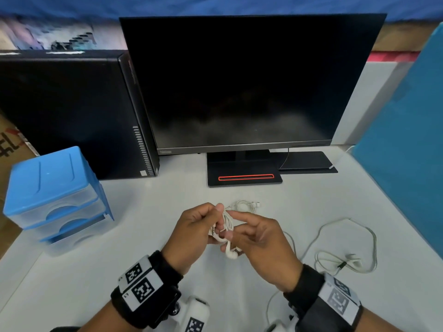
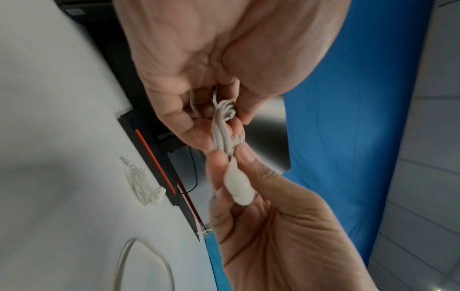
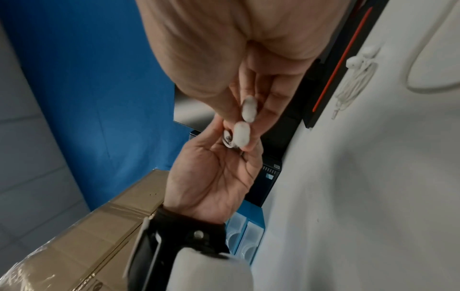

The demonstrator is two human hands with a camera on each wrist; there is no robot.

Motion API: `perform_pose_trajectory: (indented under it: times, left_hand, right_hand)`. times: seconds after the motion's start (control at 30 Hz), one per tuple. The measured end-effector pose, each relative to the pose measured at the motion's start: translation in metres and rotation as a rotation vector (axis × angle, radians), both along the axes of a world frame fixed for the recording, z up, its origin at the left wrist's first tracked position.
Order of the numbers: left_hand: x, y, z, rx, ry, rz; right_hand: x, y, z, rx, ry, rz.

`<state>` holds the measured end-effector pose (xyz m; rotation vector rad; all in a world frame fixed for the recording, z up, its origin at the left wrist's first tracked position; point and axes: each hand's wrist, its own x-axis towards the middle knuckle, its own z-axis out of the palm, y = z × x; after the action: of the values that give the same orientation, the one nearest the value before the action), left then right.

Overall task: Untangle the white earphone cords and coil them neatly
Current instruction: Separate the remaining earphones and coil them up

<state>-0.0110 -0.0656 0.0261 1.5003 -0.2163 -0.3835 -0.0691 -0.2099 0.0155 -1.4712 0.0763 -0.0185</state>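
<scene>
Both hands meet above the table's middle around one white earphone cord bundle [image 1: 226, 224]. My left hand [image 1: 199, 226] pinches the coiled loops between thumb and fingers, and the metal jack [image 1: 213, 230] pokes out beside them. My right hand [image 1: 254, 233] grips the lower part of the same bundle [image 2: 222, 135], with the earbuds [image 1: 231, 252] hanging below the fingers. The earbuds [image 3: 245, 122] also show in the right wrist view. A second coiled white earphone set [image 1: 245, 205] lies on the table just beyond the hands. A third, loose cord [image 1: 345, 245] sprawls on the table to the right.
A black monitor [image 1: 242, 80] on its stand [image 1: 244, 177] fills the back, a black computer tower [image 1: 72, 111] to its left. A blue plastic drawer unit [image 1: 55, 195] stands at the left. A blue panel [image 1: 412, 140] borders the right. A cardboard box [image 3: 99, 226] sits beyond the table's left edge.
</scene>
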Motion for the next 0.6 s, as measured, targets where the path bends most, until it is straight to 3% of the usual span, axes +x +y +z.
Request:
perform_pose_trajectory:
  times: [0.17, 0.3, 0.47, 0.6]
  left_hand:
    - [0.019, 0.005, -0.027, 0.016, 0.176, -0.063]
    - [0.033, 0.009, -0.036, 0.076, 0.223, -0.161]
    - [0.051, -0.001, -0.046, 0.360, 0.197, -0.087]
    - [0.065, -0.014, -0.049, 0.602, 0.048, -0.110]
  right_hand:
    - [0.017, -0.016, -0.006, -0.043, 0.091, -0.070]
    - [0.035, -0.029, -0.009, -0.110, 0.195, -0.012]
    - [0.059, -0.038, -0.024, -0.397, 0.282, 0.061]
    - [0.078, -0.034, -0.036, -0.614, 0.308, 0.048]
